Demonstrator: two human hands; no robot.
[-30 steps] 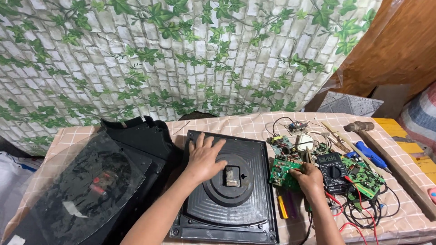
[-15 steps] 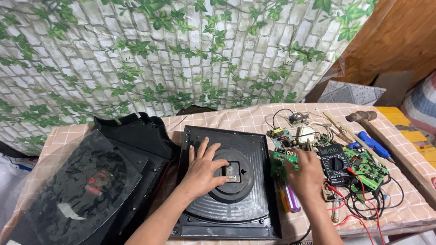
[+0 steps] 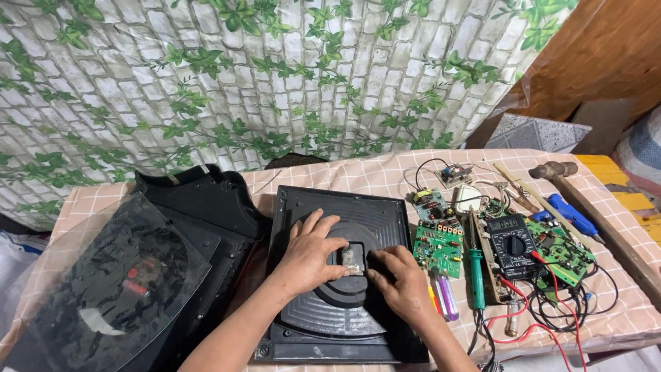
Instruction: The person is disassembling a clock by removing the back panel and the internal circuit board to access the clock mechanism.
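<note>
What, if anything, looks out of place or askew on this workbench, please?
The glass panel at the left lies tilted over a black casing, one corner past the table edge. Beside the multimeter, red and black leads lie tangled. Both hands, left and right, rest on the black housing.

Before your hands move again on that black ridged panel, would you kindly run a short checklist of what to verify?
1. Left hand flat on the black panel: ok.
2. Right hand at the small central part: ok.
3. Central part loose or fastened: cannot tell.
4. Green screwdriver beside the right hand: ok.
5. Green circuit board clear of the panel's edge: ok.
</note>
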